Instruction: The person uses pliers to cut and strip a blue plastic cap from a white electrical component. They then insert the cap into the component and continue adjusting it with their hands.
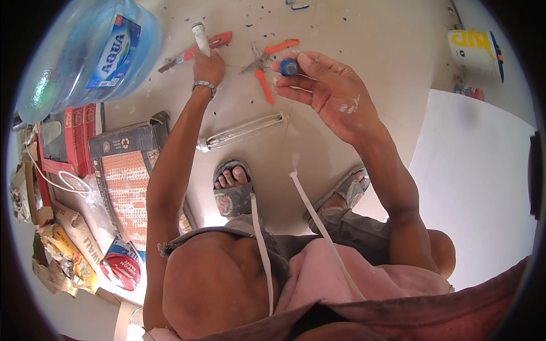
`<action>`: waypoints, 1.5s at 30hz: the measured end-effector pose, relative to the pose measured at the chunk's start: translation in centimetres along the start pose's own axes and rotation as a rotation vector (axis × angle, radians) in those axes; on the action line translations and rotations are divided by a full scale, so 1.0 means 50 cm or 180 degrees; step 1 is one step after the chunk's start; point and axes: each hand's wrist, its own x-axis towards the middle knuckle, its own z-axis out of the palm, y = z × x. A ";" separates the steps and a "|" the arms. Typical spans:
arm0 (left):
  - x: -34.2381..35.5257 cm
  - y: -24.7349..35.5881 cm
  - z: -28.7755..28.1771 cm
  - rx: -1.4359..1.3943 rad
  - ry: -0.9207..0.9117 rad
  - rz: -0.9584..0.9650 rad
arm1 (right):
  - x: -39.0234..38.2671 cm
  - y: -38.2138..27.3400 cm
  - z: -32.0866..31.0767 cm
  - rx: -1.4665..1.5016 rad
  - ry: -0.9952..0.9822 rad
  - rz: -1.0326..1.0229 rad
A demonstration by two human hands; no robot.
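Observation:
My left hand is closed around a white tube-like piece that points away from me, its far end ringed like a collar. Between the thumb and fingers of my right hand is a small round blue cap-like piece with a greyish centre. White smears mark that palm. Just beyond my left hand, a red-handled cutter lies on the floor. Pliers with orange handles lie spread open between my hands. Nearer my feet is a long clear tube with white ends.
A large blue water bottle lies at the far left. Below it are cartons, a paint can and torn bags. A white panel stands on the right, near a white-and-yellow tub. Blue scraps dot the tiled floor.

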 end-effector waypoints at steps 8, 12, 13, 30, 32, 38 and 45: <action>-0.056 -0.010 -0.096 0.1216 0.0223 0.1143 | 0.019 0.015 0.035 -0.0920 0.0104 -0.0236; -0.221 0.062 -0.159 -0.0535 -0.0584 0.1019 | 0.072 0.109 0.001 -0.1782 0.0152 -0.0519; -0.260 0.078 -0.175 -0.1253 -0.1282 0.0552 | 0.083 0.133 -0.003 -0.1848 0.0146 -0.0601; -0.271 -0.056 -0.223 -0.2428 -0.1162 -0.0204 | 0.205 0.216 -0.156 -0.6286 0.0780 -0.1562; -0.266 -0.054 -0.232 -0.2460 -0.1152 -0.0262 | 0.211 0.229 -0.158 -0.6587 0.0743 -0.1679; -0.267 -0.016 -0.269 -0.3302 -0.1254 -0.0396 | 0.243 0.171 -0.152 -0.6376 0.0462 -0.0599; -0.278 -0.029 -0.311 -0.4570 -0.1686 -0.0307 | 0.186 0.189 -0.198 -0.6074 0.0256 -0.1327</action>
